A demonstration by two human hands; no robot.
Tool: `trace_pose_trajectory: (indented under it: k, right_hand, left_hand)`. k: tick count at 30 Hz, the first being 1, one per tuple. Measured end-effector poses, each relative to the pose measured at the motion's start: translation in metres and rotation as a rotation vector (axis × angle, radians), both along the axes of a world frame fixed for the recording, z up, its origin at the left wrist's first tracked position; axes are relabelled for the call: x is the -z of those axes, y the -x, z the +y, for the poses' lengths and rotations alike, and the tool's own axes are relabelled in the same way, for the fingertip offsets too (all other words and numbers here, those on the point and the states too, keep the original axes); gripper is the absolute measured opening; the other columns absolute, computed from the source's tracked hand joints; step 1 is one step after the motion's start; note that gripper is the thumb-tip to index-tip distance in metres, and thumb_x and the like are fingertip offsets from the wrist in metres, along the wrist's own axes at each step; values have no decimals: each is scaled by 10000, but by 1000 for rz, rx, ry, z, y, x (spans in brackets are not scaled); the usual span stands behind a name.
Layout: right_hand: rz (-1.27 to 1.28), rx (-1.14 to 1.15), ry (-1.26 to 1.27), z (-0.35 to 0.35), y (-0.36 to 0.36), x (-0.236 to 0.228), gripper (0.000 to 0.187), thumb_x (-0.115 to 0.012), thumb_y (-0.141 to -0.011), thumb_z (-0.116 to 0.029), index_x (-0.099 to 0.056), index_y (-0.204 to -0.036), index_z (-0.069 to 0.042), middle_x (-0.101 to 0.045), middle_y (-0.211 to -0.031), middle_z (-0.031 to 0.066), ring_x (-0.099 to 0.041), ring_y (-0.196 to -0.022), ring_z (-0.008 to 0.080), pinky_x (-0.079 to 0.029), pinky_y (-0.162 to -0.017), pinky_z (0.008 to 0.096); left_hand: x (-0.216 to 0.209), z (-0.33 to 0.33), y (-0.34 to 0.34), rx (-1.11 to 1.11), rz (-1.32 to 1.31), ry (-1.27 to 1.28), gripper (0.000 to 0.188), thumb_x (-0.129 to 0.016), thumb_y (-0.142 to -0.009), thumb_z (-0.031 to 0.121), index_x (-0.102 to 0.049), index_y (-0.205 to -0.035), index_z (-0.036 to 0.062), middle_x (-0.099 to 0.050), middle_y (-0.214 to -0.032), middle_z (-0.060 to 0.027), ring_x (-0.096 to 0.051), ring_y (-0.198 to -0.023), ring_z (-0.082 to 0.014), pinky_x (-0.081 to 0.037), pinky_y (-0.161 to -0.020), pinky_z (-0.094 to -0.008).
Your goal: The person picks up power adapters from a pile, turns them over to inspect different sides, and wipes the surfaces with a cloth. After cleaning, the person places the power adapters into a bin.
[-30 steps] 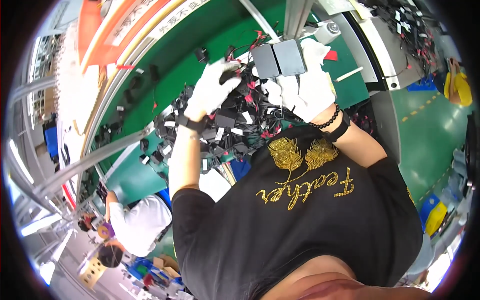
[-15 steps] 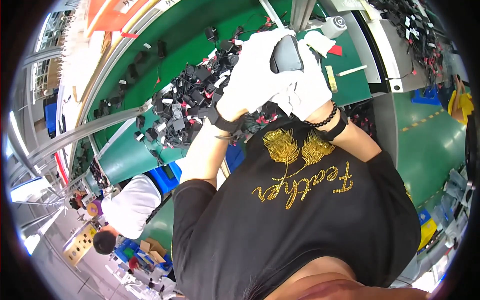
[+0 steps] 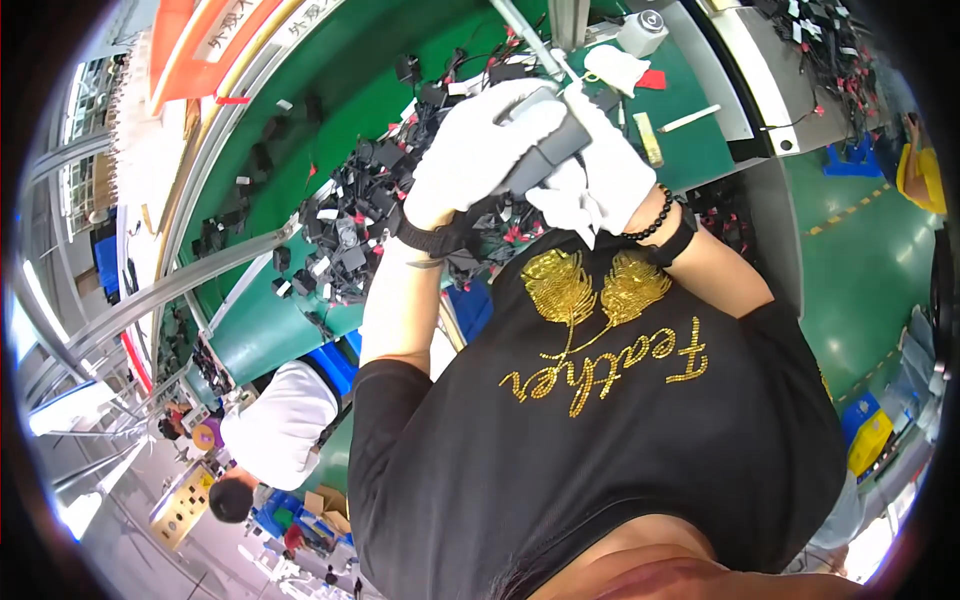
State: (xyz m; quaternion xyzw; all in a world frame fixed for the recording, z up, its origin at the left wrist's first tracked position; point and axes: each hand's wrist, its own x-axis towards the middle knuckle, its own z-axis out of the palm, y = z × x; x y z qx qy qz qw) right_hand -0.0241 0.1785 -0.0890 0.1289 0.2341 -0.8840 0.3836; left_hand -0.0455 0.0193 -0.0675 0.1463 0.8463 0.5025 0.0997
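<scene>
Head view: gold-lettered black fabric shirt; white-gloved left hand, white-gloved right hand, grip closed round dark-grey rectangular blocks.

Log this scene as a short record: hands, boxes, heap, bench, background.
Left hand: white glove, fingers curled over the boxes
Right hand: white glove, against the boxes, fingers partly hidden
Boxes: dark grey, raised between the hands
Cloth: white, loose, beside the right hand
Heap: black adapters and cables, red and white bits among them, left of the hands
Bench: green; yellow strip and white stick to the right
Background: person in white, lower left
</scene>
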Motion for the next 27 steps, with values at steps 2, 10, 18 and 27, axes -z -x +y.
trace_pose_trajectory:
  k: [2,10,18,27]
  right_hand:
    - [127,-82,93,6,2,24,469,-305,-967,-498,-504,-1210,-149,-544,-628,35,-486,-424,145,-435,-412,253]
    - [1281,565,-2044,101,111,119,651,-696,-757,-304,-438,-1315,-89,-448,-1302,203,-452,-1161,388,-392,-955,449]
    - [542,957,-1053,128,170,203,502,-606,-828,-214,-435,-1277,-68,-510,-1204,173,-522,-1072,296,-458,-908,448]
    - [865,972,-1379,146,170,192,545,-654,-776,-60,-450,-1281,-50,-513,-1204,163,-557,-1009,300,-539,-800,415]
  left_hand:
    - [4,1,2,12,-84,-18,395,-620,-835,320,-610,-1113,40,-656,-997,-120,-634,-868,-202,-481,-792,-304]
    - [59,-14,-33,-271,-181,-304,280,-498,-913,178,-617,-1091,-1,-633,-1091,-143,-607,-1000,-245,-454,-892,-323]
    - [33,9,-45,-450,-235,-184,347,-562,-903,273,-609,-1090,-16,-651,-963,-76,-574,-870,-125,-446,-793,-268]
    - [41,2,-39,-479,-72,-200,325,-535,-898,223,-610,-1100,-20,-642,-1080,-148,-608,-998,-211,-451,-886,-297]
